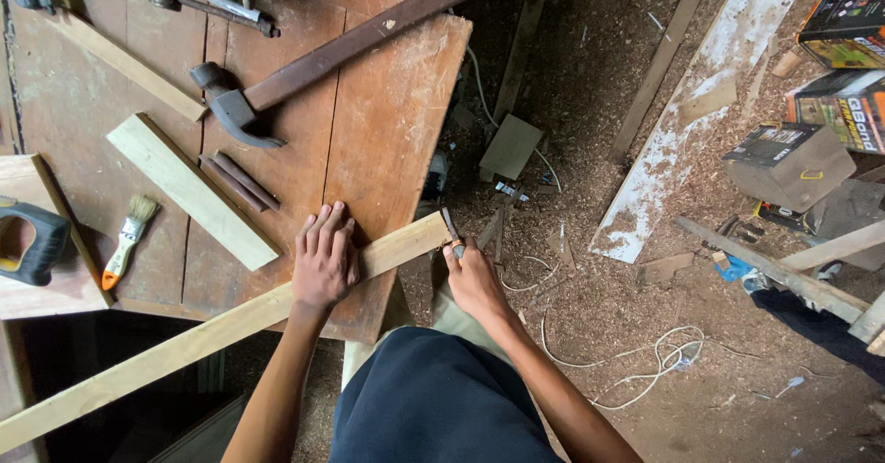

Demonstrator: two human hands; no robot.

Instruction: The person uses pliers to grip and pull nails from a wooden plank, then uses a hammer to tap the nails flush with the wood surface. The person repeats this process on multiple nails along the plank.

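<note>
A person's left hand point(324, 258) presses flat, fingers spread, on a long wooden strip point(221, 329) lying across the counter point(387, 103) corner, while the right hand point(473, 277) pinches a small dark tool point(450, 226) at the strip's overhanging right end. The unclamped strip could slip; the tool could skid toward the fingers.

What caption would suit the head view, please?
Left hand pins a long wooden strip on the workbench while right hand holds a small tool at its end.
</note>
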